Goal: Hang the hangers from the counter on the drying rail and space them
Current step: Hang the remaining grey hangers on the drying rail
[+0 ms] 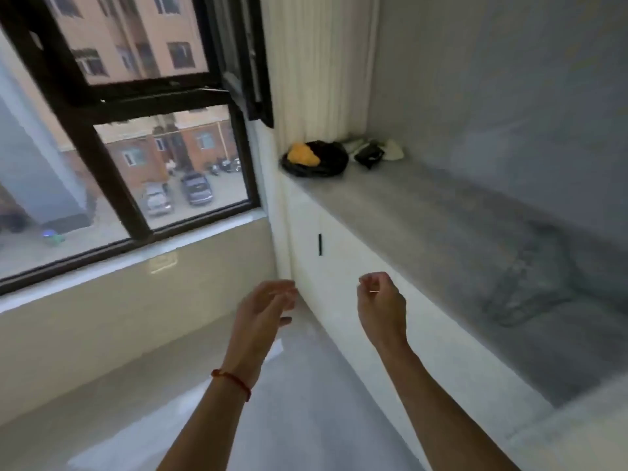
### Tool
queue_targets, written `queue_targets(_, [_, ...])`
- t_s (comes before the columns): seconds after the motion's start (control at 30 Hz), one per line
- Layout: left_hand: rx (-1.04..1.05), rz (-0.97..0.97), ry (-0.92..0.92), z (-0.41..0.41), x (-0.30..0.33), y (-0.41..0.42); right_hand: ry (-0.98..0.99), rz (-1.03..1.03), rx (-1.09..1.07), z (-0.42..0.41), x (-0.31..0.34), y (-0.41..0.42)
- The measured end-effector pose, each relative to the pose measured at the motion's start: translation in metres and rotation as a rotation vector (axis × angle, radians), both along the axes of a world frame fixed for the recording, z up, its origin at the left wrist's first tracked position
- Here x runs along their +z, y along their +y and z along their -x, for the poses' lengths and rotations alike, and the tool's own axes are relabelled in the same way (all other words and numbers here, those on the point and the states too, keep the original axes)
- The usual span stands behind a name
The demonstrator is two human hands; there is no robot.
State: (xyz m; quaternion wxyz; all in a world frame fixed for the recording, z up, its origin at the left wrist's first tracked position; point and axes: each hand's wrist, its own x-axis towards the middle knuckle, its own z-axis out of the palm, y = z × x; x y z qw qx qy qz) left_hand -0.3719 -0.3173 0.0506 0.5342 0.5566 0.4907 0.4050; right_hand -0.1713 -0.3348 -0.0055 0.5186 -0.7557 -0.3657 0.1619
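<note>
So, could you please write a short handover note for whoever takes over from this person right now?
Left hand: empty, fingers loosely extended, held in the air in front of the cabinet.
Right hand: fingers loosely curled, nothing visibly held, also in the air.
Counter: only a black bag with something orange, plus small items in the far corner. No hangers can be made out on it.
The drying rail is out of view, so progress cannot be judged.
Left to do: look up at the rail, check the hangers and their spacing.
</note>
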Motion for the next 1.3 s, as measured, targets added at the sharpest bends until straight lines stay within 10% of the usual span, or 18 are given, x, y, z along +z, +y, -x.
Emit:
queue_targets(0.33, [-0.387, 0.058, 0.018, -0.175, -0.006, -0.015, -0.059, 0.426, -0.826, -0.219, -0.043, -0.053])
queue_targets(0.9, [-0.218, 0.113, -0.01, -0.142, -0.007, -0.022, -0.092, 0.702, -0.712, -0.254, -0.064, -0.064])
queue_targets(1.3, [-0.173, 0.11, 0.007, -0.113, -0.003, -0.04, 0.113, 0.028, -0.561, -0.194, -0.022, -0.068])
